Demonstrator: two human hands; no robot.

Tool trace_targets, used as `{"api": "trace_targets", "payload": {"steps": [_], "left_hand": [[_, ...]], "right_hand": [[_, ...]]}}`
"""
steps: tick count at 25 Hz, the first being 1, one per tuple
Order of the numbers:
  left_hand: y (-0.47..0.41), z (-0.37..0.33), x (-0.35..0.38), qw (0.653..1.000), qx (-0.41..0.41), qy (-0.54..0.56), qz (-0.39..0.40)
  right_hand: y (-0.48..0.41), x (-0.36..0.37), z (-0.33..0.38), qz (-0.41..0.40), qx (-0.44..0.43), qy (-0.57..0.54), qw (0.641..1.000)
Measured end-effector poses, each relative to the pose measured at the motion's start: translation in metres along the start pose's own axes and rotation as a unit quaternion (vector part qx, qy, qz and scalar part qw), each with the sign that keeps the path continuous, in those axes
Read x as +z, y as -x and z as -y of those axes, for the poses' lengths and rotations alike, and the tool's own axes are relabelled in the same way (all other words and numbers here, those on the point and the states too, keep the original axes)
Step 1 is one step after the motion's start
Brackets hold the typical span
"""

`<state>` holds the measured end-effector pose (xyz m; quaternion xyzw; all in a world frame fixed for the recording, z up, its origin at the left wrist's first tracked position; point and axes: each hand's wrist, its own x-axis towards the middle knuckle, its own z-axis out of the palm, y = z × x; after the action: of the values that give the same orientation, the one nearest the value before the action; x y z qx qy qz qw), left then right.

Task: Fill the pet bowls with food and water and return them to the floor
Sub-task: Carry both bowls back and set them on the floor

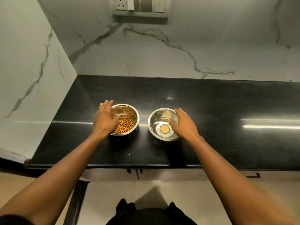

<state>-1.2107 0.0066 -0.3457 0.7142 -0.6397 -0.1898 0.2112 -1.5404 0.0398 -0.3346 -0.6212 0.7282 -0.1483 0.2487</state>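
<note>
Head view: we are reaching both hands toward two steel bowls on the table point(211, 103).
Left hand point(106, 118): spreading loose beside the kibble bowl point(128, 111), grasping nothing.
Right hand point(184, 125): hanging loose over the water bowl point(155, 122) rim, grasping nothing.
Risk: we are judging that tilting while lowering to the floor spills water.

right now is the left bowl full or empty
Partly full: the left bowl holds brown kibble over its bottom, with bare steel wall showing above it. The left hand covers its near side.

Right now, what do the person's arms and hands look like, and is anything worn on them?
Both arms are bare from as far up as the picture shows. The left hand and right hand wear no gloves, and no rings, watch or bracelets are visible.
</note>
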Motion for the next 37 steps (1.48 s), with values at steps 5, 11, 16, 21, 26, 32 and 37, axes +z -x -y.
{"api": "trace_targets", "payload": {"steps": [5, 11, 16, 21, 26, 32, 37], "left_hand": [[0.011, 0.035, 0.013, 0.956, -0.242, 0.156, -0.048], [0.013, 0.045, 0.027, 0.841, -0.353, 0.407, -0.04], [0.014, 0.037, 0.022, 0.851, -0.337, 0.403, -0.022], [0.019, 0.051, 0.006, 0.854, -0.326, 0.405, -0.024], [0.037, 0.077, -0.029, 0.85, -0.32, 0.416, -0.043], [0.109, 0.118, -0.068, 0.832, -0.336, 0.413, -0.155], [0.212, 0.162, -0.099, 0.779, -0.387, 0.417, -0.264]], "right_hand": [[0.008, 0.02, -0.033, -0.041, 0.133, -0.138, 0.981], [0.009, 0.037, -0.036, -0.04, 0.269, -0.353, 0.895], [0.009, 0.038, -0.025, -0.058, 0.275, -0.36, 0.89], [0.016, 0.041, -0.007, -0.064, 0.268, -0.348, 0.896], [0.026, 0.051, 0.025, -0.059, 0.223, -0.329, 0.916], [0.042, 0.069, 0.073, 0.021, 0.125, -0.298, 0.946], [0.066, 0.094, 0.127, 0.11, 0.01, -0.255, 0.961]]}}
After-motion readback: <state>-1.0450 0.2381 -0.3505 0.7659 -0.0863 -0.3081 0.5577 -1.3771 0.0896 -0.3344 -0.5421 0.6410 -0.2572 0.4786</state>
